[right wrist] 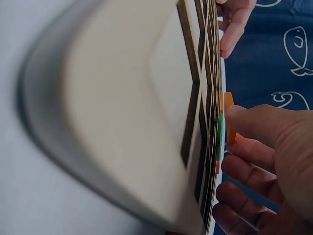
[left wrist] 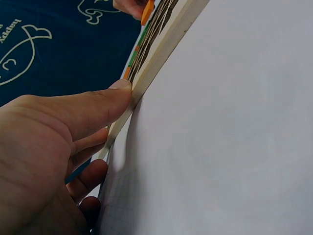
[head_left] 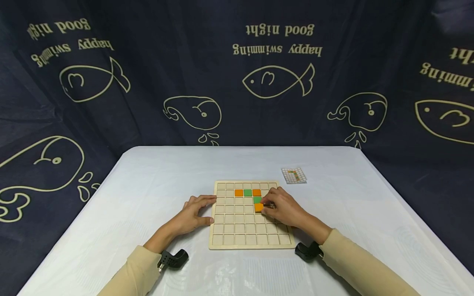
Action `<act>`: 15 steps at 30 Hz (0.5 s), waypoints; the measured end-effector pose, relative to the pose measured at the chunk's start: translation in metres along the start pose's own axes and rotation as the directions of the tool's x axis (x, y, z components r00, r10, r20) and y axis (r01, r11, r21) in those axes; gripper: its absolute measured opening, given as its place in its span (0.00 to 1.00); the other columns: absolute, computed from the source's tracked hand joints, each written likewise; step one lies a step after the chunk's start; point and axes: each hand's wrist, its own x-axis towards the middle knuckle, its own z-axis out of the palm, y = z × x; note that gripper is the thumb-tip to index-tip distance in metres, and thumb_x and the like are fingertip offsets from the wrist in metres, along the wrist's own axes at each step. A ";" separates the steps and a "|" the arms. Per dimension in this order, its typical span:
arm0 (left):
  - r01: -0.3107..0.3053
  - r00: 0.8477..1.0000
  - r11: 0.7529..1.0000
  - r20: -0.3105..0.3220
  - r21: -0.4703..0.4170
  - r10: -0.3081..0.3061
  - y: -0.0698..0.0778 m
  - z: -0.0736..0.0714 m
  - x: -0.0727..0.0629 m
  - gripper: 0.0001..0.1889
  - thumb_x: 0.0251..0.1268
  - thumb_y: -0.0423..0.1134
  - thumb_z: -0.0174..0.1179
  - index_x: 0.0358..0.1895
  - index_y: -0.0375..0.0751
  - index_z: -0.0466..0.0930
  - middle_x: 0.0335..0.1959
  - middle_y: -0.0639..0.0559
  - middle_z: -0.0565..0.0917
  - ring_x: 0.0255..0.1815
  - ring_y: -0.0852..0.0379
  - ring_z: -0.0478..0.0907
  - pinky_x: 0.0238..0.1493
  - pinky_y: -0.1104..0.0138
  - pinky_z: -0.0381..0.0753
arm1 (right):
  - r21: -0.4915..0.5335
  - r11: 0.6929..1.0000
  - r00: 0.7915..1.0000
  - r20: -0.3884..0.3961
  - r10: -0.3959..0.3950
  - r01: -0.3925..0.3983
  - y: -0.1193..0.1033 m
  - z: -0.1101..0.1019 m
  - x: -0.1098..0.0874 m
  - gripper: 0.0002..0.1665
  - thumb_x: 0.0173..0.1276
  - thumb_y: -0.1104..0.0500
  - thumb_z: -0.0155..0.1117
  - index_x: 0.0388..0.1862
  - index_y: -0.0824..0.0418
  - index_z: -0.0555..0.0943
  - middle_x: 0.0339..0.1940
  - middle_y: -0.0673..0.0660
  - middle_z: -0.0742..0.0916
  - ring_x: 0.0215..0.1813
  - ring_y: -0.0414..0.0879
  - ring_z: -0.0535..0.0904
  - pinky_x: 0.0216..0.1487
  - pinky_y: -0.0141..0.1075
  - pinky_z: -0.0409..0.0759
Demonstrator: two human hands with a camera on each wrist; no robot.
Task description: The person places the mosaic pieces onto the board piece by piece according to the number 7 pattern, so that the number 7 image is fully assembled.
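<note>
A square wooden grid board [head_left: 240, 239] lies on the table. In its upper rows sit an orange tile [head_left: 238, 193], a green tile [head_left: 247, 193] and another orange tile [head_left: 256, 192] side by side, with a second green tile [head_left: 257, 200] under the right one. My right hand [head_left: 286, 207] pinches a loose orange tile [head_left: 258, 207] between thumb and fingertips, just below that green one; the right wrist view shows this held tile [right wrist: 228, 101] raised slightly off the board. Along the board's left edge, my left hand [head_left: 188, 217] rests with extended fingers, its thumb [left wrist: 105, 105] touching the rim.
A small card [head_left: 294, 175] printed with a coloured grid pattern lies beyond the board's upper right corner. The white-covered table [head_left: 166, 172] ends at a dark curtain [head_left: 148, 123] with fish and whale drawings. Black wrist devices [head_left: 175, 259] hang beneath both wrists.
</note>
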 end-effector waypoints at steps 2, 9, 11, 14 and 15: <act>0.000 1.000 1.000 -0.001 -0.002 0.000 0.000 0.000 0.000 0.33 0.54 0.43 0.67 0.66 0.44 0.69 0.70 0.54 0.66 0.55 0.56 0.59 0.56 0.55 0.52 | -0.002 1.000 1.000 0.000 -0.001 0.001 0.000 0.000 0.000 0.12 0.58 0.55 0.70 0.40 0.57 0.85 0.35 0.47 0.80 0.36 0.38 0.66 0.38 0.33 0.69; 0.001 1.000 1.000 -0.004 0.001 -0.001 0.001 0.000 0.000 0.33 0.54 0.42 0.67 0.66 0.44 0.69 0.70 0.54 0.66 0.55 0.56 0.60 0.57 0.55 0.53 | -0.006 1.000 1.000 0.013 -0.007 0.007 0.000 0.000 0.000 0.12 0.58 0.55 0.70 0.41 0.57 0.85 0.36 0.47 0.80 0.38 0.38 0.66 0.39 0.33 0.70; 0.001 1.000 1.000 -0.003 -0.001 -0.001 0.001 0.000 0.000 0.33 0.54 0.43 0.67 0.66 0.44 0.69 0.70 0.54 0.66 0.56 0.56 0.59 0.57 0.55 0.53 | -0.007 1.000 1.000 0.017 -0.006 0.006 0.000 0.000 -0.001 0.12 0.58 0.54 0.70 0.41 0.56 0.85 0.37 0.47 0.80 0.38 0.38 0.66 0.40 0.33 0.70; 0.000 1.000 1.000 -0.003 -0.003 0.000 0.001 0.000 0.000 0.33 0.54 0.43 0.67 0.66 0.44 0.69 0.70 0.54 0.66 0.56 0.56 0.59 0.57 0.55 0.52 | -0.006 1.000 1.000 0.018 -0.005 0.006 0.000 0.001 0.000 0.13 0.58 0.54 0.70 0.41 0.56 0.85 0.37 0.47 0.80 0.38 0.38 0.66 0.40 0.33 0.70; -0.001 1.000 1.000 -0.003 -0.004 0.001 0.001 0.000 0.000 0.33 0.54 0.43 0.67 0.66 0.44 0.69 0.70 0.54 0.66 0.56 0.56 0.59 0.57 0.55 0.52 | -0.005 1.000 1.000 0.018 -0.006 0.006 0.001 0.001 0.000 0.13 0.58 0.54 0.70 0.41 0.56 0.85 0.37 0.47 0.80 0.38 0.38 0.66 0.39 0.33 0.69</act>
